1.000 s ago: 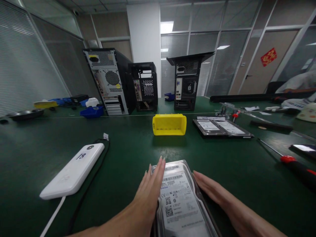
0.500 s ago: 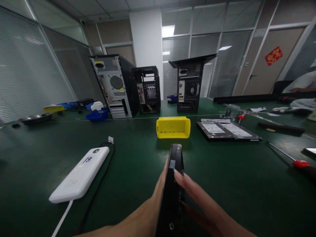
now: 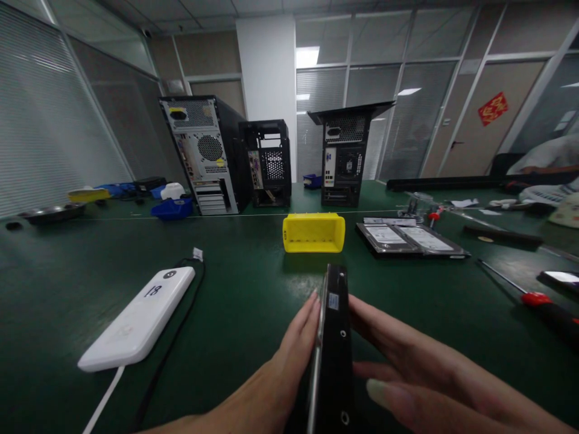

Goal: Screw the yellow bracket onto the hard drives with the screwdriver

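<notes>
One hard drive (image 3: 337,349) is tipped up on its side between the left hand (image 3: 294,343), flat against it, and the right hand (image 3: 411,355), fingers on it and thumb off, with a yellow bin (image 3: 313,234) at its twelve o'clock and a white box (image 3: 138,319) at nine.

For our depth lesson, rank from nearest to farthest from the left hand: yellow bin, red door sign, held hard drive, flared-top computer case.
1. Hard drive: on edge, against the left hand.
2. Yellow bin: ahead.
3. Flared-top computer case: behind the bin, slightly right.
4. Red door sign: far right, background.
</notes>
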`<control>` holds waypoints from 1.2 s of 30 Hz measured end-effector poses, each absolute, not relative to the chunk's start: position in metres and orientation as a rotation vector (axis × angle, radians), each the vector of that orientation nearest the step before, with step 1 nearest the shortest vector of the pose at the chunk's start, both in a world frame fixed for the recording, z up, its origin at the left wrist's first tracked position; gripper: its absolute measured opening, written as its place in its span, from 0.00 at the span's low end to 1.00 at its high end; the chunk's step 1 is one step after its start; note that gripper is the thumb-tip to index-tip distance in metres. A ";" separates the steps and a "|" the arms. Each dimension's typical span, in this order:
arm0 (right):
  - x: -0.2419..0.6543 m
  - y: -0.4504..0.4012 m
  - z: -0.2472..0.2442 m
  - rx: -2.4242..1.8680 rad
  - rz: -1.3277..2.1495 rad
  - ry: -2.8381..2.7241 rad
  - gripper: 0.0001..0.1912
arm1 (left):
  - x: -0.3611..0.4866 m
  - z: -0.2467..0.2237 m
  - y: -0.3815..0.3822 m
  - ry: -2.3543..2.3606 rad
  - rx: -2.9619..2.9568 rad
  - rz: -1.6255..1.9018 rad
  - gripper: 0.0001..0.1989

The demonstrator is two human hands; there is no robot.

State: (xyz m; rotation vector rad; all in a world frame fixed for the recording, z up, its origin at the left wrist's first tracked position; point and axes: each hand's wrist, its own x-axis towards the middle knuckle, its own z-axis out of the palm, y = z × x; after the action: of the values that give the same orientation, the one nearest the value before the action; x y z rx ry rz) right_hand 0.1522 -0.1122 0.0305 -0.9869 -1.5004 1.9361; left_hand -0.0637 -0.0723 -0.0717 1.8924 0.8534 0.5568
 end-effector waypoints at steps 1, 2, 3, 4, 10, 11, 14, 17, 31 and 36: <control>0.152 -0.112 0.031 -0.984 1.964 -1.478 0.43 | -0.065 -0.071 -0.072 0.824 1.916 0.542 0.62; 0.152 -0.111 0.031 -0.981 1.989 -1.454 0.44 | -0.066 -0.068 -0.072 0.794 1.941 0.530 0.62; 0.153 -0.111 0.032 -0.981 2.013 -1.425 0.45 | -0.066 -0.066 -0.072 0.766 1.965 0.525 0.61; 0.154 -0.111 0.032 -0.987 2.036 -1.391 0.47 | -0.066 -0.062 -0.073 0.745 1.984 0.530 0.61; 0.164 -0.107 0.020 -0.900 2.052 -1.257 0.40 | -0.063 -0.046 -0.081 0.677 2.034 0.551 0.51; 0.165 -0.106 0.016 -0.859 2.049 -1.210 0.36 | -0.063 -0.045 -0.082 0.683 2.033 0.540 0.49; 0.167 -0.104 0.009 -0.764 2.042 -0.994 0.27 | -0.061 -0.046 -0.083 0.704 2.056 0.518 0.47; 0.168 -0.104 0.007 -0.684 2.032 -0.865 0.23 | -0.058 -0.050 -0.083 0.747 2.075 0.523 0.49; 0.160 -0.092 0.008 -1.003 1.966 -0.580 0.37 | -0.053 -0.053 -0.080 0.833 2.062 0.613 0.53; 0.161 -0.078 0.004 -1.104 1.941 -0.755 0.30 | -0.063 -0.039 -0.075 0.928 2.070 0.648 0.65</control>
State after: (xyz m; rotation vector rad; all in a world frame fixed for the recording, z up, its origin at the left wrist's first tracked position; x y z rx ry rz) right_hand 0.1609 -0.0776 0.0041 -1.1040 -0.7554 1.9415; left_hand -0.0634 -0.0751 -0.0389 2.0696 0.9282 0.6479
